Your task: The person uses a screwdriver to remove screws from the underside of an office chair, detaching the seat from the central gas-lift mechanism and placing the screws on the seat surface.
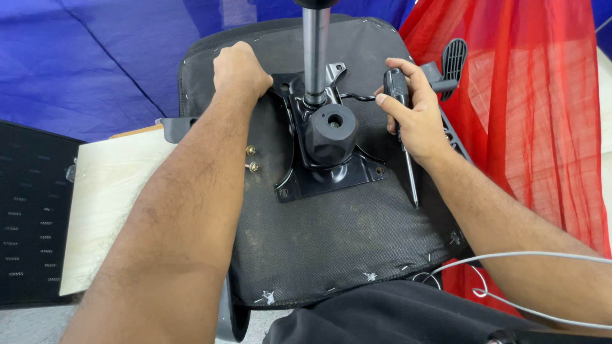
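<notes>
Upper centre, my left hand point(239, 70) presses curled fingers on the chair seat point(331, 236) (upturned), while my right hand point(414, 118) grips a screwdriver point(403, 137).

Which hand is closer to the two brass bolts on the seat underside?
Left. The left hand rests above the brass bolts, on the same side; the right hand, holding a screwdriver, is across the mounting plate.

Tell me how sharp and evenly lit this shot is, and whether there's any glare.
Head view: sharp throughout, soft even light, faint shadows; only a mild sheen on the metal gas-lift column and black mounting plate; the screwdriver in the right hand stays crisp.
</notes>
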